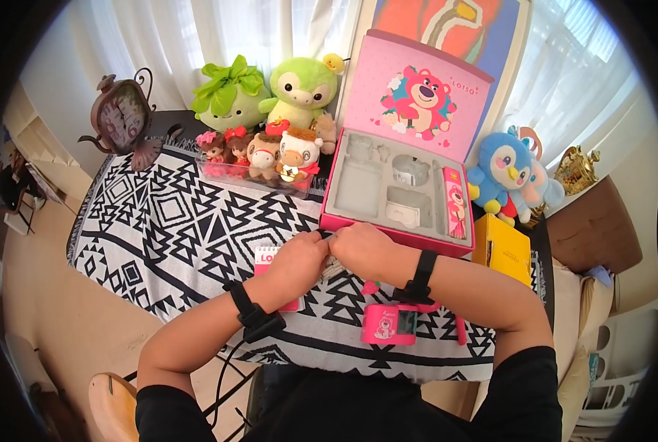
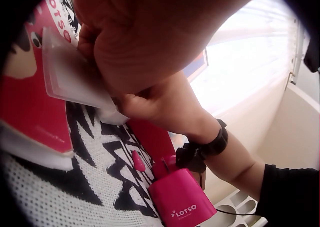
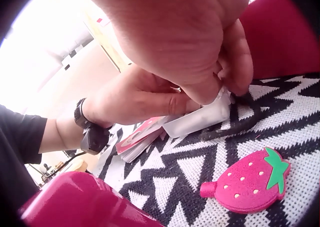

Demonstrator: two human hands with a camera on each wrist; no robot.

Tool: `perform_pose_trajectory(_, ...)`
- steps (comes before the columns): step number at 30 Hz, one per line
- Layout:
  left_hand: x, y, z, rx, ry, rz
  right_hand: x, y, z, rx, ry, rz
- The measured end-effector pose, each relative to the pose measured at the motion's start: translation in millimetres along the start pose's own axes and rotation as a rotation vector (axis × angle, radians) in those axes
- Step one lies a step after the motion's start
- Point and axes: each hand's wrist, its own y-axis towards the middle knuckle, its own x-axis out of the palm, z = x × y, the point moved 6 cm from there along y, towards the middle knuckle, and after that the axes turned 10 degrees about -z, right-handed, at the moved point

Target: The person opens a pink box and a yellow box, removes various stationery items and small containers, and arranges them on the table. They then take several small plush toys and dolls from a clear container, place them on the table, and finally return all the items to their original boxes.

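Observation:
Both hands meet over the cloth in front of the pink gift box. My left hand (image 1: pixel 299 259) grips a translucent white plastic sleeve (image 2: pixel 75 79), whose flat end sticks out beside the palm. At the sleeve's other end, the fingers of my right hand (image 1: pixel 366 250) pinch its crumpled edge, seen in the right wrist view; the fingertips are partly hidden. A dark cord (image 3: pixel 240 127) curves on the cloth by the sleeve. Under my left wrist lies a red Lotso notepad (image 2: pixel 40 107). A pink strawberry-shaped piece (image 3: pixel 250 184) with green leaves lies near my right hand.
The open gift box (image 1: pixel 399 230) has a grey moulded tray. A pink Lotso container (image 1: pixel 388 325) stands near the front edge, a yellow box (image 1: pixel 507 250) at right. Plush toys (image 1: pixel 303 92), small dolls (image 1: pixel 263 155) and a clock (image 1: pixel 123 114) stand along the back.

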Motion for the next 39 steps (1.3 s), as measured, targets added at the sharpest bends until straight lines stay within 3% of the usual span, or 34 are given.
perform_pose_trajectory(2, -1, -3, -1, 0.004, 0.004, 0.009, 2, 0, 0, 0.011, -0.003, -0.012)
perform_pose_trajectory(5, -9, -7, -1, 0.007, -0.024, 0.034, -14, -9, -3, 0.009, -0.007, 0.121)
perform_pose_trajectory(7, -34, -15, -9, -0.110, -0.043, 0.147, -29, -17, -3, 0.120, 0.050, 0.103)
perform_pose_trajectory(9, -58, -20, -24, -0.210, -0.025, 0.169, -37, -18, -2, 0.114, 0.089, 0.155)
perform_pose_trajectory(11, -60, -21, -46, -0.265, -0.024, 0.098, -40, -14, -2, 0.097, 0.117, 0.210)
perform_pose_trajectory(13, -56, -22, -49, -0.263, 0.019, 0.076, -32, 1, -5, -0.013, 0.130, 0.213)
perform_pose_trajectory(19, -43, -18, -53, -0.244, 0.044, 0.029, -15, 27, -13, -0.058, 0.077, 0.117)
perform_pose_trajectory(25, -43, -15, -57, -0.200, 0.036, 0.013, -13, 25, -7, -0.009, 0.119, 0.125)
perform_pose_trajectory(30, -59, -24, -47, -0.189, 0.023, 0.142, -35, -18, 5, -0.005, 0.162, 0.184)
perform_pose_trajectory(33, -55, -36, -22, -0.186, -0.022, 0.002, -33, -51, 20, 0.043, 0.192, 0.214)
perform_pose_trajectory(35, -52, -44, 4, -0.032, 0.008, 0.023, -29, -74, 26, 0.067, 0.210, 0.238)
perform_pose_trajectory(36, -45, -46, 8, -0.058, 0.052, -0.070, -28, -86, 28, 0.072, 0.241, 0.260)
perform_pose_trajectory(39, -34, -44, 19, -0.059, 0.125, -0.124, -23, -112, 31, 0.096, 0.273, 0.282)
